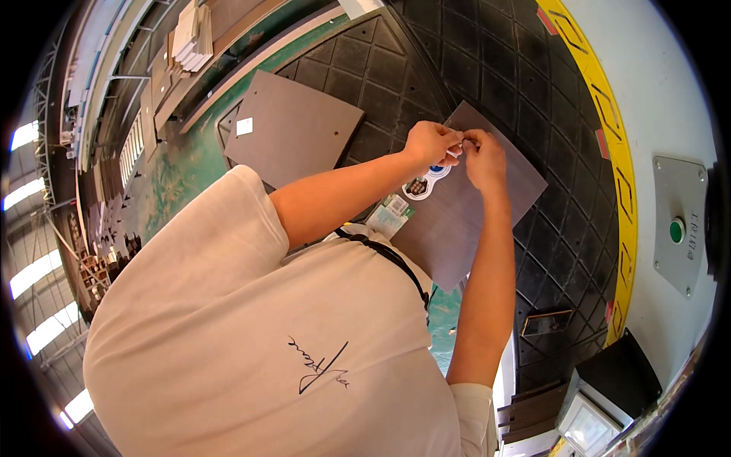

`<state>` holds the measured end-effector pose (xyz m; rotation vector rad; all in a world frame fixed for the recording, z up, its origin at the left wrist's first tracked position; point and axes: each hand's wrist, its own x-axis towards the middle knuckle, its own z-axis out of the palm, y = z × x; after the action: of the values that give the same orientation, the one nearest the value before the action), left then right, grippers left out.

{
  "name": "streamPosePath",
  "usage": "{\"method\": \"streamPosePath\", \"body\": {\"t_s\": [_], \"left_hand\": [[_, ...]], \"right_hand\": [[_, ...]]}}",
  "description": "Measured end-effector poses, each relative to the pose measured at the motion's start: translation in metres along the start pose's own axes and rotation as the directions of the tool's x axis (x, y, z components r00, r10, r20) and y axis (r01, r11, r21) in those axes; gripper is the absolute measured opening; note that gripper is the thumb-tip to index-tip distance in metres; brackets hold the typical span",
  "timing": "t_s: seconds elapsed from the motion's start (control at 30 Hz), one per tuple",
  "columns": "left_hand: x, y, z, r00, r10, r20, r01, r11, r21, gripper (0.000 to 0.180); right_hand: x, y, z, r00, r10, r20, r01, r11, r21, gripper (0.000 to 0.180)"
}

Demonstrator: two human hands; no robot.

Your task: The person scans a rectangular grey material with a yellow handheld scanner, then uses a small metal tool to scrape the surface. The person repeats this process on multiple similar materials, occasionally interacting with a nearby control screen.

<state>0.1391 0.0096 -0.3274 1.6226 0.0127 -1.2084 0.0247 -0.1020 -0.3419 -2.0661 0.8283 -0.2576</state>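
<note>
Both forearms reach far from the body and meet over the grey board [464,221]. The left hand [431,142] and the right hand [483,154] are close together, fingertips pinching a small white piece [454,152] between them. It is thin and pale, just above the board. On the board near the hands lies a sticker sheet [423,183] with round coloured labels.

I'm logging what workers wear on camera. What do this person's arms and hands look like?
Both forearms are bare, no gloves on the left hand or right hand. Short cream T-shirt sleeves end above the elbows. No watch or rings visible.
</note>
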Motion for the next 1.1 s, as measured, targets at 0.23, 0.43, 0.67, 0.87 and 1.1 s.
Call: {"method": "streamPosePath", "body": {"t_s": [0.23, 0.43, 0.67, 0.87, 1.1], "left_hand": [[0.006, 0.001, -0.003, 0.996, -0.049, 0.07, 0.045, 0.997, 0.06, 0.026], [0.003, 0.003, -0.003, 0.996, -0.057, 0.067, 0.053, 0.996, 0.068, 0.021], [0.001, 0.017, -0.01, 0.983, -0.155, 0.1, 0.148, 0.986, 0.072, 0.032], [-0.001, 0.036, -0.001, 0.981, -0.178, 0.077, 0.151, 0.95, 0.272, 0.038], [0.004, 0.016, -0.007, 0.989, -0.091, 0.118, 0.062, 0.972, 0.228, 0.025]], "right_hand": [[0.01, -0.003, -0.011, 0.971, 0.216, -0.098, -0.199, 0.967, 0.162, 0.018], [0.004, 0.011, -0.01, 0.975, 0.206, -0.076, -0.176, 0.941, 0.29, 0.021], [0.0, 0.007, -0.016, 0.978, 0.206, -0.027, -0.191, 0.944, 0.269, 0.022], [0.0, 0.009, -0.016, 0.977, 0.213, -0.015, -0.199, 0.935, 0.293, 0.022], [-0.003, 0.003, -0.016, 0.995, 0.1, -0.008, -0.097, 0.979, 0.181, 0.019]]}}
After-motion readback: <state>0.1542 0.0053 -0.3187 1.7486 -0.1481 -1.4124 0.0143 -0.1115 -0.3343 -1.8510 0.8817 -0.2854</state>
